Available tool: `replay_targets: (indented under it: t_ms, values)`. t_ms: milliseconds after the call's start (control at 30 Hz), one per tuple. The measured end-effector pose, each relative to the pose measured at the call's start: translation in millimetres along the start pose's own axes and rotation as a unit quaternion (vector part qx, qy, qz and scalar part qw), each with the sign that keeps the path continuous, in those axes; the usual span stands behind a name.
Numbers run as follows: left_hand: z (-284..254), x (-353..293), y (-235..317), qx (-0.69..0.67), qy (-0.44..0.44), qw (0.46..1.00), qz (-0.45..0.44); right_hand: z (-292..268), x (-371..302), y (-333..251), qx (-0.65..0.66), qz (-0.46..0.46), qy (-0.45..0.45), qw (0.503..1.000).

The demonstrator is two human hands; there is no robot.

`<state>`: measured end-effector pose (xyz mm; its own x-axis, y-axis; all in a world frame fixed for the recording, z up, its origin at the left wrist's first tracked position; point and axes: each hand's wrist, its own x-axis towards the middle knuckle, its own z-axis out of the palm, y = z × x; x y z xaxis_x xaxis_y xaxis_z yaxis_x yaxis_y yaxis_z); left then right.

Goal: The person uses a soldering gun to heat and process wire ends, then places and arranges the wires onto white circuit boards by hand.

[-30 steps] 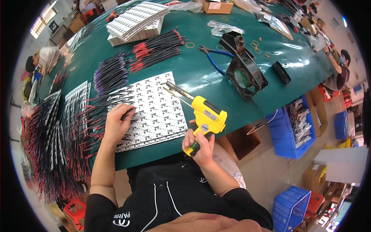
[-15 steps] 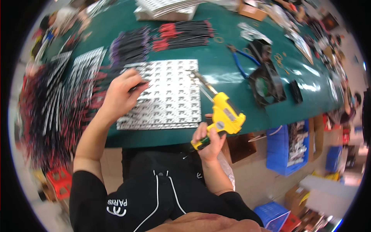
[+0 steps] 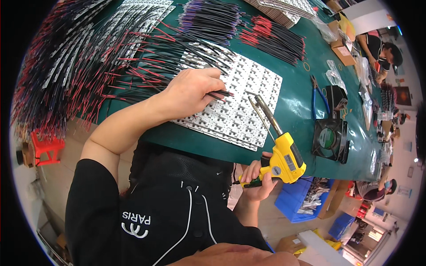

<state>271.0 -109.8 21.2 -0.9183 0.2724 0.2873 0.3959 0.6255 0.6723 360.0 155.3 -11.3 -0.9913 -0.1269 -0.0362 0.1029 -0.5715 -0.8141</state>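
Observation:
My left hand [image 3: 193, 91] is closed in a pinch on thin black wires [image 3: 223, 94], low over a white printed circuit board panel [image 3: 265, 88]. The held wires point right across the panel. In my right hand [image 3: 259, 185] is a yellow soldering gun [image 3: 287, 162], gripped by its handle, with its metal barrel slanting up and left. The gun's tip hangs over the panel, just right of the wire ends; whether it touches anything I cannot tell. Rows of black wires with red ends [image 3: 151, 66] spread from the panel's left side, partly behind my hand and forearm.
Wired panels [image 3: 71, 71] crowd the left of the green table [image 3: 199, 148]. Purple-black wires [image 3: 208, 20] and red-black wires [image 3: 277, 40] lie beyond the panel. Blue-handled pliers [image 3: 319, 99] and a black fan [image 3: 329, 139] rest at right. Below the edge is a blue bin [image 3: 293, 199].
The view has turned, shifting the table's contents rightward in the picture. My left hand still pinches wires over the panel, and my right still holds the soldering gun with its tip above it.

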Motion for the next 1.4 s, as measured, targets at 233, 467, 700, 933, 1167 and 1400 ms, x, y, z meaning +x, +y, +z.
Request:
replay_targets:
  t_ms: [233,467,700,933,1167,1400]
  values:
    - [-8.0,1.1,-1.3,0.042,0.023,0.998,0.045,5.4,-1.3,1.4,-0.036,-0.031,-0.011,0.999]
    - [-10.6,1.6,-3.5,0.03,0.007,0.998,0.048,11.4,-6.8,-0.7,-0.062,-0.025,-0.01,0.998]
    - [-12.7,2.2,-9.5,-0.003,-0.042,0.999,0.022,17.8,-14.1,-1.5,-0.077,-0.012,0.006,0.997]
    - [-12.1,1.2,-6.6,-0.031,-0.033,0.997,0.058,23.6,-23.4,-2.9,-0.125,0.001,0.022,0.992]
    - [-12.0,-1.2,-10.1,-0.01,-0.075,0.997,0.014,31.9,-26.7,-1.6,-0.16,0.0,0.05,0.986]
    - [-7.5,0.4,-8.4,0.014,-0.044,0.998,0.034,32.9,-28.8,-1.1,-0.169,0.005,0.04,0.985]
